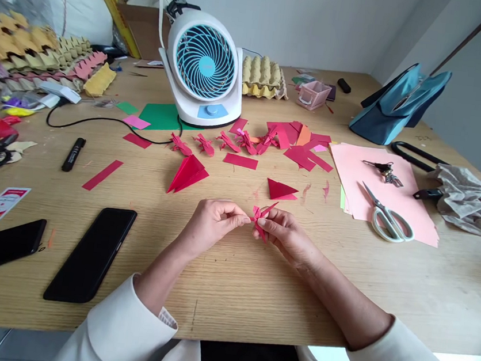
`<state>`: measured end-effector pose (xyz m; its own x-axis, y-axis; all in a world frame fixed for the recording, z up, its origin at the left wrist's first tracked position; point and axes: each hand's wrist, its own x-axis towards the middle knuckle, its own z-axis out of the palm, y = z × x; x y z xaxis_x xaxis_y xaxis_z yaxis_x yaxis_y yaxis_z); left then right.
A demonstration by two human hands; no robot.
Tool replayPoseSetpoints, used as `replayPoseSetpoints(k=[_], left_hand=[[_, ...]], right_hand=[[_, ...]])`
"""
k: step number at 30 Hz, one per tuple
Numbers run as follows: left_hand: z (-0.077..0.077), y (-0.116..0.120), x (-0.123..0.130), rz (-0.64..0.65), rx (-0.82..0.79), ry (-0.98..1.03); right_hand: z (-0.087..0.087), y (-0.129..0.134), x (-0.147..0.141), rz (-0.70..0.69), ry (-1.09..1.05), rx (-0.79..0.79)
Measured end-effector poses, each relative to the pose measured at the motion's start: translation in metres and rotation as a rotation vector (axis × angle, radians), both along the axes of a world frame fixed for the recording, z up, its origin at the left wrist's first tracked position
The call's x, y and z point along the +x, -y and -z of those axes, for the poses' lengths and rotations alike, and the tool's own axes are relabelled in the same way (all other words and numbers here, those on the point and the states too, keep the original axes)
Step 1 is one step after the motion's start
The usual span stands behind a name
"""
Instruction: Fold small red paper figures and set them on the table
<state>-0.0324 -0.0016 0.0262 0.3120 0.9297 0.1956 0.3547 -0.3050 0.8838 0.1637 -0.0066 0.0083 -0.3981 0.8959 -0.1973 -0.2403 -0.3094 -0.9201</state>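
A small red folded paper figure (266,211) with thin pointed ends is held between both hands, over the middle of the table. My right hand (288,235) pinches its body between thumb and fingers. From the other side, the thumb and forefinger of my left hand (217,224) grip its left tip. Just beyond lie a folded red triangle (281,190) and a larger folded red piece (188,173). Behind them, several small red folded figures (204,144) stand in a row beside red paper scraps (301,157).
A white and blue fan (205,66) stands at the back. Scissors (392,224) and keys lie on pink paper (354,176) at the right. At the left are a black phone (91,253), more dark devices, a marker (74,154) and egg cartons (17,45).
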Motion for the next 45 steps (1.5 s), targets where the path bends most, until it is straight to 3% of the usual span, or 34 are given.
replayPoseSetpoints(k=[3, 16, 21, 26, 33, 39, 45], left_hand=[[-0.003, 0.000, -0.002, -0.003, 0.110, -0.058], [0.003, -0.015, -0.020, 0.227, -0.106, 0.044], [0.002, -0.019, -0.028, 0.083, -0.057, 0.006], [0.008, -0.008, -0.003, 0.022, 0.021, 0.082], [0.028, -0.001, 0.017, -0.113, -0.106, 0.270], [0.023, -0.001, 0.014, -0.193, -0.145, 0.294], [0.022, 0.002, 0.020, -0.136, -0.333, 0.475]], right_hand=[[0.000, 0.001, 0.001, -0.029, -0.005, 0.013], [0.001, 0.000, 0.001, -0.013, 0.003, 0.031], [0.005, -0.003, 0.001, 0.123, 0.102, 0.141], [0.012, -0.002, -0.006, 0.139, 0.149, 0.212], [0.015, 0.001, -0.012, 0.130, 0.064, 0.174], [0.010, 0.002, -0.009, 0.089, 0.006, 0.158], [0.013, 0.004, -0.013, 0.132, -0.036, 0.132]])
